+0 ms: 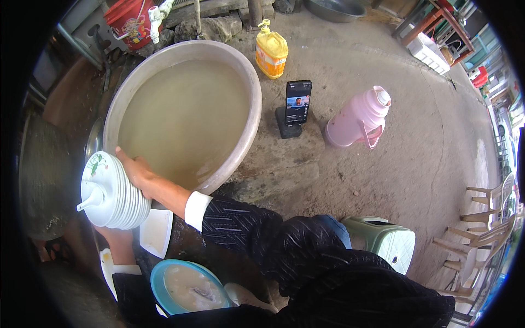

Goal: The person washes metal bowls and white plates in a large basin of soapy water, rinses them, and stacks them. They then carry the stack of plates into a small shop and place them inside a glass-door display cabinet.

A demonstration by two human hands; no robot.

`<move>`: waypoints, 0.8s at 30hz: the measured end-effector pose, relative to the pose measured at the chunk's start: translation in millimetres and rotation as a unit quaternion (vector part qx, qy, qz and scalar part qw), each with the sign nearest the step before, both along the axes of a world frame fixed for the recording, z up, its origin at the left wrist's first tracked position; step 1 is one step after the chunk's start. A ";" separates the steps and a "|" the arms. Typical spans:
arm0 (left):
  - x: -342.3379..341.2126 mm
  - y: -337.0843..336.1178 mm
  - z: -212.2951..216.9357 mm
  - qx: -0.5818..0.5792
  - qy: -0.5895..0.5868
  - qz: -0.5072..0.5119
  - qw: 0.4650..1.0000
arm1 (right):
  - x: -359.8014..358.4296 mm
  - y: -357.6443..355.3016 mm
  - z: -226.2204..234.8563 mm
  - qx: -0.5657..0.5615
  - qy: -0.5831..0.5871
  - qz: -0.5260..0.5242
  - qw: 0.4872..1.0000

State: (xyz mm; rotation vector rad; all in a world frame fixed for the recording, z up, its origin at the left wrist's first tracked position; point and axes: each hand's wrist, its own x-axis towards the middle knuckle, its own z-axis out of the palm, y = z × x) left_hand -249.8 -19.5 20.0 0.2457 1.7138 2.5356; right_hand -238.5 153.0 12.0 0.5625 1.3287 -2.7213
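A stack of several white plates [127, 199] is tilted on its side at the left of the tub, held between both my hands. The front plate bears a green pattern, and a small white piece like a spoon [93, 199] lies against it. My right hand [134, 170] grips the stack's upper right edge, beside the rim of the large round tub [253, 104] of cloudy water. From below, my left hand [114, 239] supports the stack; its fingers are mostly hidden behind the plates. Next to the stack rests a white squarish dish [157, 232].
A blue basin [158, 281] with cloudy water stands below the dish. Beyond the tub are a yellow pump bottle [270, 54], a phone [298, 104] on a stand, and a pink thermos [358, 117]. A green stool [383, 240] is at my right; a white tap [157, 19] overhangs the far side.
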 end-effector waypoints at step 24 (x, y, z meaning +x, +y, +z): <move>224.8 -2.2 199.2 0.039 -0.301 -0.123 0.945 | 247.9 30.3 220.3 -0.031 -0.026 -0.095 0.995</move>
